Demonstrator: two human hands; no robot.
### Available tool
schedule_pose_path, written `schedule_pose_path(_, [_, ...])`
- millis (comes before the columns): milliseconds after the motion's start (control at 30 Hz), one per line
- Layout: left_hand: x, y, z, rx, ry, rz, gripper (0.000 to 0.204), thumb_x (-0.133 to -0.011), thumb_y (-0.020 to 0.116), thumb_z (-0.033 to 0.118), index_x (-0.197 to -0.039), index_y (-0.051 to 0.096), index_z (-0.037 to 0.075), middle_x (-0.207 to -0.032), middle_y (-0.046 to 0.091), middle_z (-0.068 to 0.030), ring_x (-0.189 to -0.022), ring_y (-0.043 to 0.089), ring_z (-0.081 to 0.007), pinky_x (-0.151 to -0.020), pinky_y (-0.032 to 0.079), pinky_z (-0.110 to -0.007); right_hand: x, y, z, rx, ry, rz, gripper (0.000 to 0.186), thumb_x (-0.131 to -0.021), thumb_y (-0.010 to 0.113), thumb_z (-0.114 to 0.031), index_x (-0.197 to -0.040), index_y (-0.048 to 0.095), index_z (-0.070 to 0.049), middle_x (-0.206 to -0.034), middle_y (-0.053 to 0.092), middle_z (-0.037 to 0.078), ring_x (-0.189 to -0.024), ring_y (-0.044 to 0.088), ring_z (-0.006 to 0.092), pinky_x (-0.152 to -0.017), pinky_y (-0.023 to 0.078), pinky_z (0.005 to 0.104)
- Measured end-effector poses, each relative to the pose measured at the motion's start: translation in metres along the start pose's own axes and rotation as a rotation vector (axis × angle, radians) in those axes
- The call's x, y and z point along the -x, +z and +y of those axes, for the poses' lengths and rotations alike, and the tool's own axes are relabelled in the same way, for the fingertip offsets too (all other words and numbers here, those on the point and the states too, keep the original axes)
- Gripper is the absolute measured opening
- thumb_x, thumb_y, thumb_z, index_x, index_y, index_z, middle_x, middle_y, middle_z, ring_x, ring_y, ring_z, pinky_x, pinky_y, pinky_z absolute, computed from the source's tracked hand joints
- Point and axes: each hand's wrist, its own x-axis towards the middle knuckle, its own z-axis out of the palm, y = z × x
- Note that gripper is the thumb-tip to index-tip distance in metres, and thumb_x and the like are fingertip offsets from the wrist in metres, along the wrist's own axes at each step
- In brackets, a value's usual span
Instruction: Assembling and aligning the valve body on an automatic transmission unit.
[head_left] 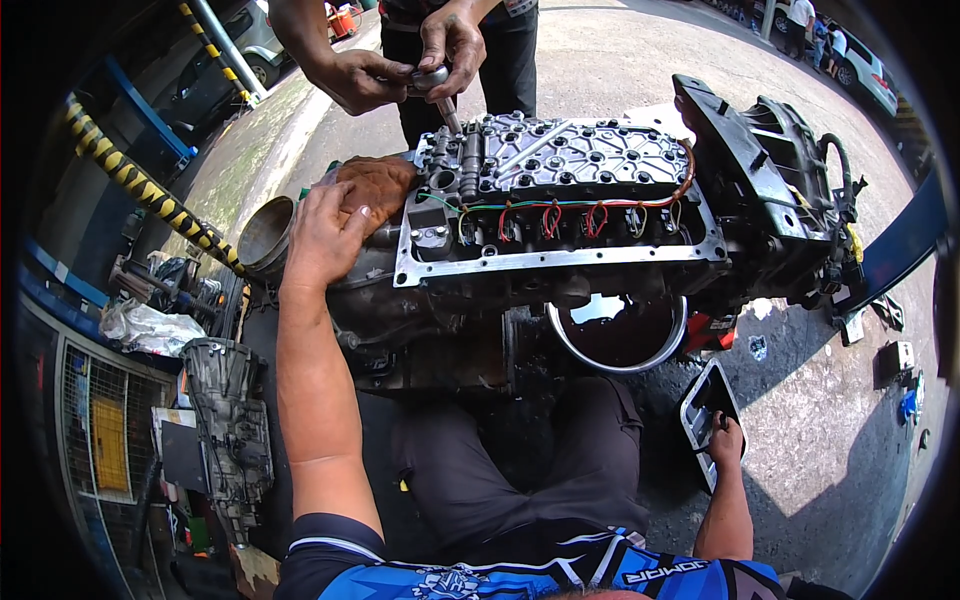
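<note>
A transmission [560, 250] lies in front of me with its underside up, showing a metal valve body [590, 158] with several bolts and coloured wires. My left hand [328, 230] lies flat, fingers stretched, against a crumpled brown rag [380, 190] at the transmission's left end. Low on the right, my right hand [727, 443] is closed around a small dark thing I cannot make out, over a shallow metal oil pan [692, 405]. Across from me, another person's hands [410, 75] hold a ratchet [430, 76], its socket end down at the valve body's left corner.
A round basin of dark oil [668, 350] sits below the transmission. On the left stand a second gearbox [228, 420], a wire-mesh cabinet [105, 420] and a yellow-black striped pole [150, 190]. A blue post [905, 240] rises on the right. Parked cars and people are farther back.
</note>
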Motion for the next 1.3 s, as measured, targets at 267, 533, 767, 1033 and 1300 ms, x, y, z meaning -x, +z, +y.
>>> schedule_pose_path(267, [0.0,0.0,0.001,0.011,0.014,0.01,0.046,-0.089,0.066,0.031,-0.127,0.064,0.006,-0.127,0.059,-0.0191,-0.122,0.054,-0.0391,-0.106,0.042,-0.046,0.006,-0.004,-0.009,0.07,-0.016,0.006,0.046,-0.101,0.058,-0.04,-0.085,0.066,0.002,-0.074,0.066,0.022,-0.071,0.064,0.0334,-0.066,0.045,0.0459])
schedule_pose_path(533, [0.0,0.002,0.003,0.001,0.004,0.03,0.046,-0.089,0.066,0.031,-0.127,0.063,0.006,-0.126,0.059,-0.0194,-0.121,0.054,-0.04,-0.105,0.043,-0.047,0.008,-0.004,-0.013,0.056,-0.001,0.015,0.045,-0.102,0.058,-0.038,-0.083,0.066,0.003,-0.074,0.065,0.023,-0.07,0.064,0.0354,-0.066,0.044,0.0467])
schedule_pose_path(767, [0.001,0.0,0.002,0.008,0.014,0.022,0.047,-0.089,0.066,0.031,-0.128,0.063,0.006,-0.127,0.059,-0.0192,-0.121,0.054,-0.0396,-0.105,0.043,-0.046,0.008,0.0,-0.011,0.034,0.014,0.002,0.045,-0.101,0.058,-0.037,-0.082,0.066,0.003,-0.074,0.065,0.024,-0.07,0.063,0.0376,-0.065,0.044,0.0476])
schedule_pose_path(1033, [0.001,0.001,-0.002,0.001,0.011,0.015,0.047,-0.089,0.066,0.031,-0.128,0.063,0.005,-0.127,0.059,-0.0198,-0.122,0.053,-0.0387,-0.106,0.042,-0.046,0.011,-0.003,-0.017,0.079,-0.035,0.03,0.044,-0.101,0.058,-0.037,-0.082,0.065,0.003,-0.075,0.066,0.024,-0.07,0.063,0.0386,-0.066,0.045,0.048])
schedule_pose_path(1300, [-0.001,0.001,-0.001,-0.008,0.008,0.003,0.047,-0.089,0.066,0.032,-0.128,0.063,0.006,-0.127,0.059,-0.0191,-0.122,0.053,-0.0386,-0.106,0.042,-0.046,0.013,-0.008,-0.025,0.088,-0.056,0.022,0.041,-0.101,0.059,-0.033,-0.083,0.065,0.003,-0.075,0.066,0.024,-0.071,0.064,0.0365,-0.066,0.045,0.0469])
